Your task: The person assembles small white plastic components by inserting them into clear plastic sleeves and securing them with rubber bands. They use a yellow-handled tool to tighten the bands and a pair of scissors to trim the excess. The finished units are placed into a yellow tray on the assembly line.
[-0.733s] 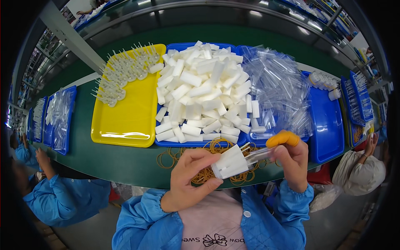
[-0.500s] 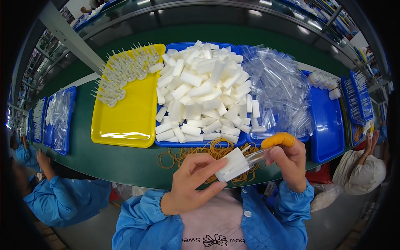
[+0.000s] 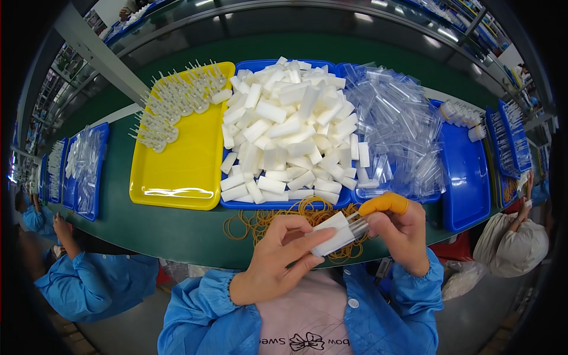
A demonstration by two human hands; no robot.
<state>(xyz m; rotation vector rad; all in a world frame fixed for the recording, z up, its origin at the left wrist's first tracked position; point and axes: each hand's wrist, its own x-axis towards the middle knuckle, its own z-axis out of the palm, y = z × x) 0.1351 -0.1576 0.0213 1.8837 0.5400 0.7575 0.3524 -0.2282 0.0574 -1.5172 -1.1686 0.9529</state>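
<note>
My left hand (image 3: 278, 257) grips a white foam block (image 3: 333, 229) between thumb and fingers, in front of my chest at the table's near edge. From the block's right end, thin pale rods and a clear plastic sleeve (image 3: 358, 227) stick out. My right hand (image 3: 402, 228), with orange finger covers on, pinches the sleeve's right end between thumb and forefinger. Where sleeve and block meet is partly hidden by my fingers. Brown rubber bands (image 3: 248, 223) lie in a loose heap beyond and beneath my hands.
A yellow tray (image 3: 171, 183) at the left holds stemmed white parts (image 3: 177, 100). Beside it, a blue tray is heaped with white foam blocks (image 3: 290, 130), then another with clear sleeves (image 3: 396, 124). A further blue tray (image 3: 464, 183) stands right. People in blue sit at the left.
My right hand has moved a little left, closer to my left hand, and less of the sleeve shows between them. The foam block is still held.
</note>
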